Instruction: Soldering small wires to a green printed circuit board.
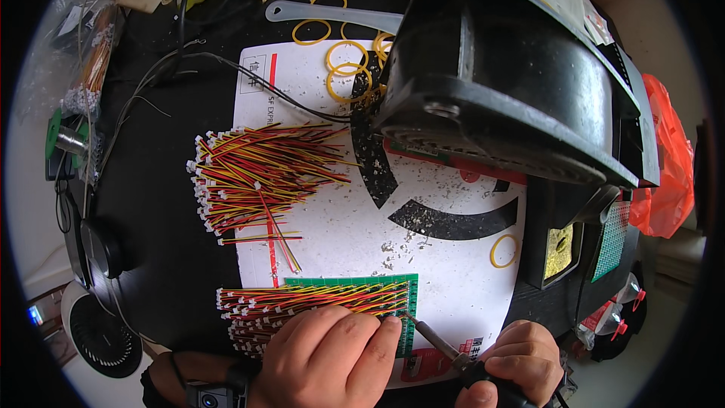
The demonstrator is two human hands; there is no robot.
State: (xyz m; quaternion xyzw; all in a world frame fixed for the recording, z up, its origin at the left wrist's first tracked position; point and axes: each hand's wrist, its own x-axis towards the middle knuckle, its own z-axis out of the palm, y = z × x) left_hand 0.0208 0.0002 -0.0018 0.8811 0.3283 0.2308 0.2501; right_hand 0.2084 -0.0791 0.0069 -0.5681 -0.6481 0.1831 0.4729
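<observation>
My right hand [527,361] grips the dark handle of a soldering iron [440,343]. Its tip touches or nearly touches the right side of a green circuit board [412,287]. Over that board lie rows of red, black and yellow wires [310,298] with white plugs at their left ends. My left hand [328,359] rests on these wires, fingers curled and pressed together at the wire ends beside the iron's tip. Its palm hides part of the board and what the fingertips pinch. Farther away, a loose pile of similar wires [264,166] lies on the white sheet [325,257].
A large black fan [513,75] stands at the far right. Beside it are a gold tip-cleaning sponge in a holder [559,251] and a red plastic bag [668,159]. Yellow rubber bands [349,83] lie beyond the pile. A solder spool [68,140] stands left.
</observation>
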